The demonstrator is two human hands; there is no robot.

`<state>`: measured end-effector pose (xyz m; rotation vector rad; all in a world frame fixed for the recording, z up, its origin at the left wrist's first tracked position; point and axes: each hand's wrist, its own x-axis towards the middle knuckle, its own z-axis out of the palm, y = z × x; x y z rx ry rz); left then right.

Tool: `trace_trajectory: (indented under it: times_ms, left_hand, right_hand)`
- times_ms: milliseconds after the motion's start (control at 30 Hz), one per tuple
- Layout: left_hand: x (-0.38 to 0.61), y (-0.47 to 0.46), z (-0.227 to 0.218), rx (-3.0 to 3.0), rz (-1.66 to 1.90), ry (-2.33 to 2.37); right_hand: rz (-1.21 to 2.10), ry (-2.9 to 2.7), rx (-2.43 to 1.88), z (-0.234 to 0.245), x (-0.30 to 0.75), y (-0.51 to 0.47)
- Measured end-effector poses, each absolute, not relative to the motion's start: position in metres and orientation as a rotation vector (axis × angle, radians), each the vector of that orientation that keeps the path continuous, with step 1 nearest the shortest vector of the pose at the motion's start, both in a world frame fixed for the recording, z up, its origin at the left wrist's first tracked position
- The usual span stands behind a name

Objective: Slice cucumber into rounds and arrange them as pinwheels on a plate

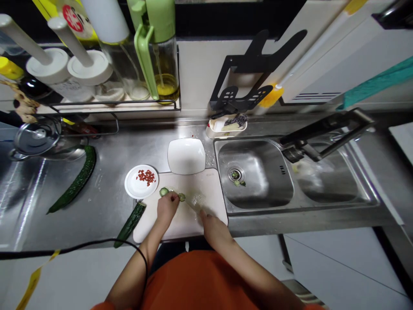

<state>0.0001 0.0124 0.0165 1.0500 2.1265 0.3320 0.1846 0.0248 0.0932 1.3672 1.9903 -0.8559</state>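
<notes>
"So, how far along is the cutting?"

"Partly, I'd judge. On the cutting board (209,185), a cucumber slice (181,197) and another cucumber piece (164,191) lie cut. A cut length of cucumber (130,224) sits at the board's left edge, most of it unsliced."

"And the hands?"

"Both over the board. The left hand (167,209) has its fingertips drawn together at the slice; I can't tell whether they pinch it. The right hand (214,228) is closed around what looks like a knife (192,208), its blade pointing towards the slice."

"Anything else uncut?"

"Well left of the board, a long cucumber (77,183) seems whole."

"What else looks done?"

"Small red pieces (146,177) lie on a white plate (132,189) at the board's far left corner. A white bowl (186,155) stands at its far edge; right of it, green scraps (240,183) lie in the sink (264,193)."
</notes>
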Motion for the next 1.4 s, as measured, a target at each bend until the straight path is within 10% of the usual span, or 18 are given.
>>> trace_trajectory:
  times_ms: [1400]
  left_hand:
    - [-0.037,-0.003,0.027,1.152,0.382,2.442]
  right_hand:
    - [-0.958,1.868,1.378,0.084,0.212,0.011]
